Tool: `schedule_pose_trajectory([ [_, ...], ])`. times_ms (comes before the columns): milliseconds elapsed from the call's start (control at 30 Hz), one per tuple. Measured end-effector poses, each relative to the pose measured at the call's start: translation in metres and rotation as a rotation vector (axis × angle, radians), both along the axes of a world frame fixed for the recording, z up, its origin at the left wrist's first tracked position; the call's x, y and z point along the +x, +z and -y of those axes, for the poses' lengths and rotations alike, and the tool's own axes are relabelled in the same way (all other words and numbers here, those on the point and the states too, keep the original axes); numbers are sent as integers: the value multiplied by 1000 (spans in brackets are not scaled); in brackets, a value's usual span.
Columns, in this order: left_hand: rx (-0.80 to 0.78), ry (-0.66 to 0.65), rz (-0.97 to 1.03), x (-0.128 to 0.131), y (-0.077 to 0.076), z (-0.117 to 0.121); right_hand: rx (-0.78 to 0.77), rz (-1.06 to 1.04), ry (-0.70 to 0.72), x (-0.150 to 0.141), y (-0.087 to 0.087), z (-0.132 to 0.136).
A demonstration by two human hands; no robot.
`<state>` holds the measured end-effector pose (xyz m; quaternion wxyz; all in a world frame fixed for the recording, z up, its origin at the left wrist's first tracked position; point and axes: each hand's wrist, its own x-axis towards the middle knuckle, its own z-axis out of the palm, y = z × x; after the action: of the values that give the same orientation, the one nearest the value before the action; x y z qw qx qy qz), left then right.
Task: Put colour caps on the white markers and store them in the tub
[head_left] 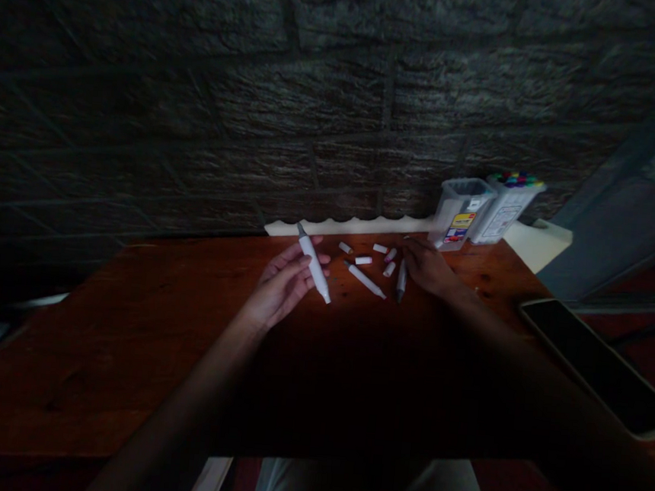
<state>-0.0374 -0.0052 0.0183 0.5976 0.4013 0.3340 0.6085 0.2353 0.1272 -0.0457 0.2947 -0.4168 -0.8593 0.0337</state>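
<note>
My left hand (pixel 287 284) is closed around a white marker (pixel 315 269), tilted, with its grey end up and its pale tip down toward the table. My right hand (pixel 426 268) rests low over the wooden table, its fingers curled down by the loose caps; what they hold, if anything, is too dark to make out. Just left of it lies a second marker (pixel 401 281), partly beneath the fingers. Another uncapped marker (pixel 366 280) lies between my hands. Several white caps are scattered around, among them one cap (pixel 364 260) near the middle and another cap (pixel 346 247) farther left.
Behind my right hand stand a clear plastic box (pixel 460 211) and a second box (pixel 503 207) filled with coloured markers. A phone (pixel 598 365) lies at the right edge of the wooden table (pixel 143 321). A stone-block wall (pixel 328 108) rises behind, with a wavy white strip (pixel 357 225) along it.
</note>
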Motion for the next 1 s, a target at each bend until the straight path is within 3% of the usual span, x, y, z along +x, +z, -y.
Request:
schedule_pose_trajectory([
  [333, -32, -77, -203, 0, -8, 2, -34, 97, -268, 2, 6, 3],
  [533, -39, -147, -348, 2, -15, -1, -65, 122, -217, 3, 3, -1],
  [867, -72, -104, -368, 0, -16, -3, -148, 37, -264, 2, 8, 0],
  [933, -78, -81, -350, -1, -17, -5, -159, -32, -282, 2, 12, 3],
  [1000, -82, -62, -328, -3, -18, -6, -207, -245, -219, -2, 16, 10],
])
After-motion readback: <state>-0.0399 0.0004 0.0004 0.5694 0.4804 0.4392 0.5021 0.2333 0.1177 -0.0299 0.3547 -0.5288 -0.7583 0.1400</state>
